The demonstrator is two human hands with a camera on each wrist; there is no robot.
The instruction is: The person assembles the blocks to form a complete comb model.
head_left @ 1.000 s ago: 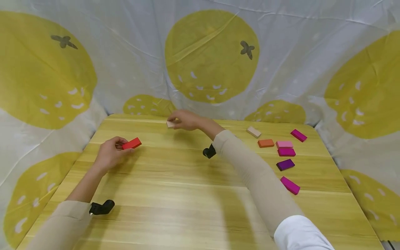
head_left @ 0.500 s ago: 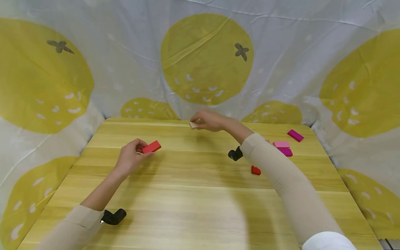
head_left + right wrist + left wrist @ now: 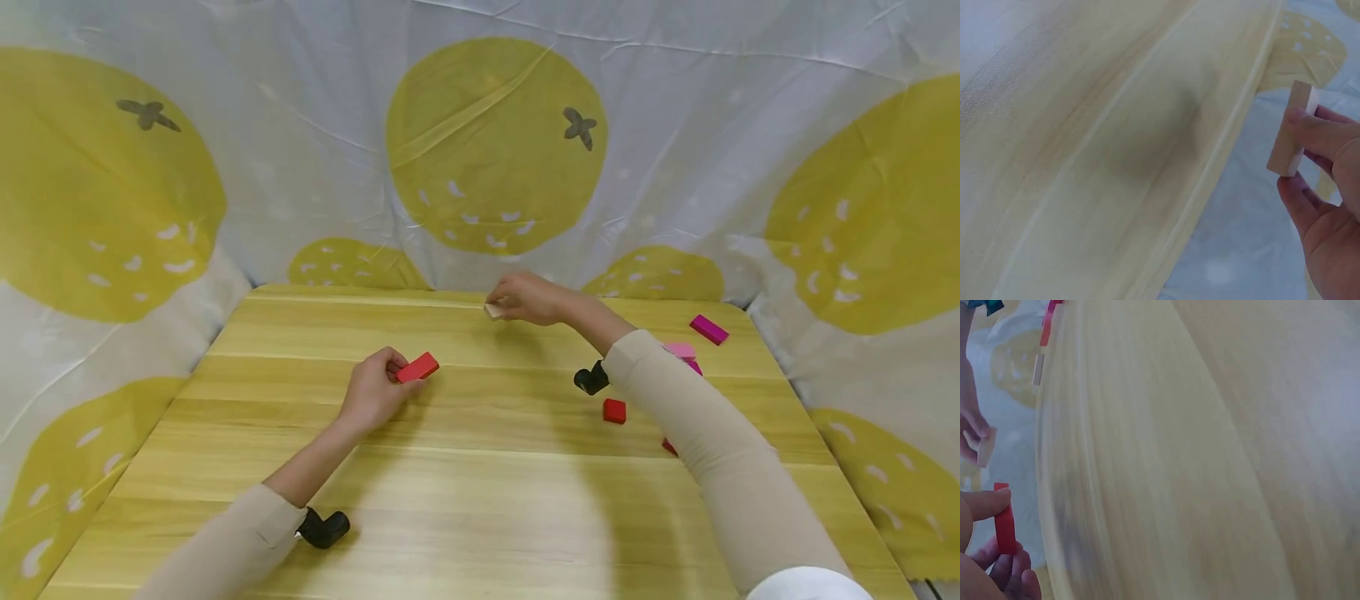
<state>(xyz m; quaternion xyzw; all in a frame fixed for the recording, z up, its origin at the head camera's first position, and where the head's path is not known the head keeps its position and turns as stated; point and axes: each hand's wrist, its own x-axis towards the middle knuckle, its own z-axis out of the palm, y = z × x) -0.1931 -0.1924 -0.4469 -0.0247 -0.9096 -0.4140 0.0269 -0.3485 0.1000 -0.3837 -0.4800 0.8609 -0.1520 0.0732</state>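
My left hand (image 3: 372, 392) pinches a red block (image 3: 418, 367) between thumb and fingers, above the middle of the table. In the left wrist view that red block (image 3: 1005, 522) stands on end in the grip. My right hand (image 3: 531, 298) holds a pale wooden block (image 3: 493, 311) near the table's far edge. The right wrist view shows this pale block (image 3: 1293, 128) held at its side by one digit, with fingers behind and below it. Both held blocks are off the table and apart from each other.
Right of centre on the wooden table (image 3: 480, 517) lies another red block (image 3: 614, 412). A pink block (image 3: 681, 351) and a magenta block (image 3: 708, 329) lie farther right. My right sleeve (image 3: 697, 433) covers part of that group. A patterned cloth (image 3: 300, 167) hangs behind.
Both hands have moved right, still holding their blocks, and are now nearer each other. The right sleeve now hides several blocks seen earlier, and a red block on the table has come into view.
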